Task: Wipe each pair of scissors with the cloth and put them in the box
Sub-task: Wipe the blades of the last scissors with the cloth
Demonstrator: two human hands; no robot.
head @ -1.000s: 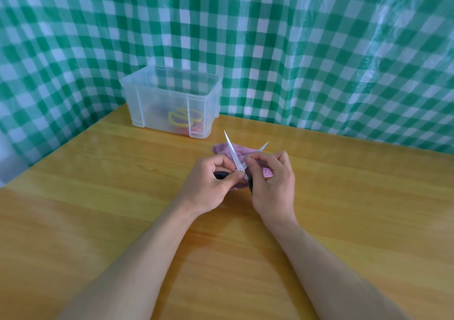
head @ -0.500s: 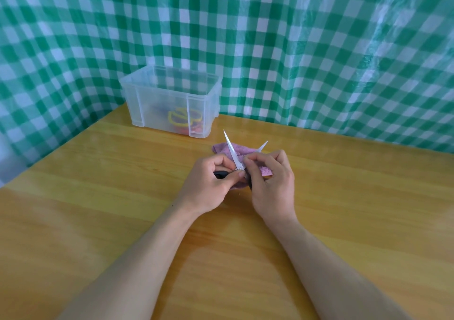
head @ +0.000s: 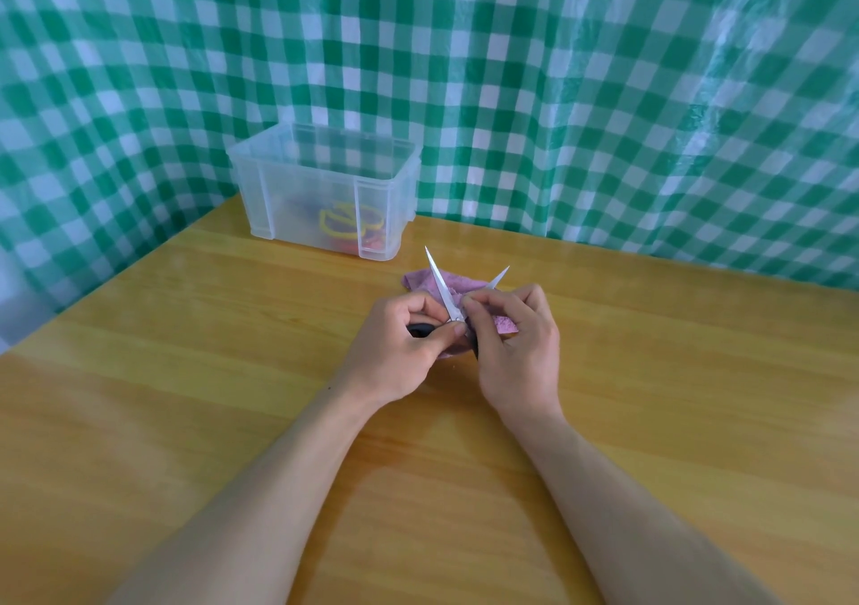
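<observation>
Green-and-white checked plastic sheeting [head: 558, 93] hangs behind and to the left of a honey-coloured wooden tabletop [head: 186, 395].

Task item: black-handled, steel-bladed scissors [head: 444, 295], held just above the tabletop centre, blades spread in a wide V pointing away from me. My read: they're opened like that so the inner faces and pivot can be reached for wiping.

My left hand [head: 404, 349] is curled closed around one black handle loop, thumb and forefinger pinched near the pivot; that looks like the anchor grip. My right hand [head: 516, 349] is closed too, fingertips pinched at the pivot with the other handle under the palm. I can't tell whether it has cloth between the fingers.

The pink crumpled cloth [head: 420, 279] lies on the tabletop directly under and behind the blades, touching or nearly touching the hands, so it's within reach for wiping. Part of it shows beside the right knuckles.

Further out, back left against the sheeting: clear plastic open-top storage box [head: 288, 195]. Through the wall I see yellow-handled scissors [head: 341, 223] and something red beside them, so I judge some pairs are already done. No other scissors visible on the tabletop; this may be the last pair.

Risk: points are exposed and aimed away from me, fine as long as the blades get closed before the carry to the box.
</observation>
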